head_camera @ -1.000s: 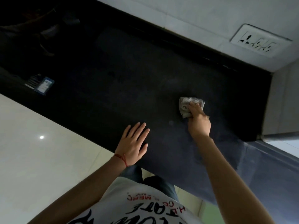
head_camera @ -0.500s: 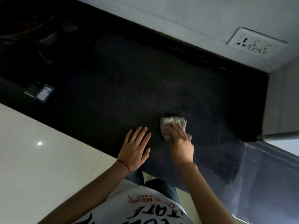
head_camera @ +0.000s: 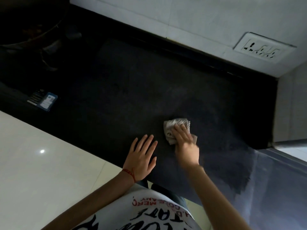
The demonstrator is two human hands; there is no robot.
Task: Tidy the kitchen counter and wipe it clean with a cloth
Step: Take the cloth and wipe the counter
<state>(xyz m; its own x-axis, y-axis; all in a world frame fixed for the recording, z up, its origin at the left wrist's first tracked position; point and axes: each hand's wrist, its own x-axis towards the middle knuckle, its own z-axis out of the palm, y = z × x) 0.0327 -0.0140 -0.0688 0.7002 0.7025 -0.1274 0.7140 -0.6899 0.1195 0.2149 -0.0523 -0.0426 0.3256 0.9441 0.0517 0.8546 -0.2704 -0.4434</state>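
On the near edge of the dark counter (head_camera: 149, 83): left hand (head_camera: 141, 158) flat, fingers straight and spread, holding nothing. Just beside it, not touching: right hand (head_camera: 185, 143) pressing down on a crumpled pale cloth (head_camera: 172, 127), fingers laid over it; motion-blurred, so cannot tell whether merely pressed or curled round the bunched fabric. Cloth in contact with the counter, towards the front, right of centre.

Progress, as judged: tidying appears largely complete in this stretch, wiping in hand. Faint dull smears visible behind the cloth, towards the wall; too dim to call wet or dry. Remaining: small blue-and-white packet (head_camera: 44, 101) at far left, plus dark shapes (head_camera: 41, 39) in the shadowed upper-left corner, not identifiable. That left portion probably yet to be cleared and wiped. Wall socket (head_camera: 264, 48) above, well clear of the work.
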